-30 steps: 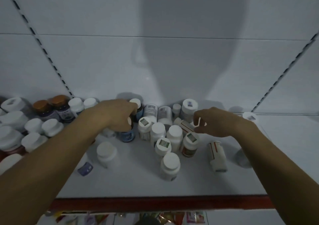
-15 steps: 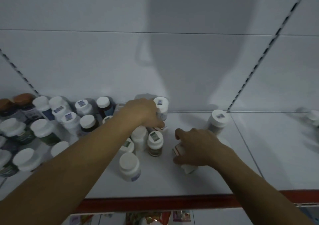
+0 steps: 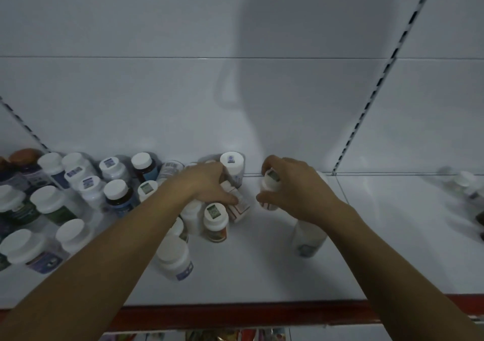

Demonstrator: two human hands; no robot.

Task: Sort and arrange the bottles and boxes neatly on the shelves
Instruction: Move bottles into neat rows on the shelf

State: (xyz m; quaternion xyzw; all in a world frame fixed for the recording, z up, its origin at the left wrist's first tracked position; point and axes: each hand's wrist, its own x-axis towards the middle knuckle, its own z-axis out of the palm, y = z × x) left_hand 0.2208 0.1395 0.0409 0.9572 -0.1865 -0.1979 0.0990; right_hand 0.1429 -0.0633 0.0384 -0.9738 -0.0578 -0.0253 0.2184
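Thumb and fingers of the left hand (image 3: 207, 183) curl round a small red-and-white box (image 3: 239, 206), which sits tilted. The right hand (image 3: 298, 191) grips a white-capped bottle (image 3: 271, 183) just beside it, near the back wall (image 3: 157, 105). 1 tall bottle (image 3: 231, 164) stands behind the left hand. Many more bottles (image 3: 78, 183) crowd the white shelf (image 3: 262, 275) to the left.

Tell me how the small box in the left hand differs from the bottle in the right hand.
Shape: the box is flat-sided with corners; the bottle is round. Top: the bottle has a white cap with a sticker; the box has none. Place: the left hand grips the box against the cluster of bottles; the right hand grips the bottle apart from it. Both are white with red markings.
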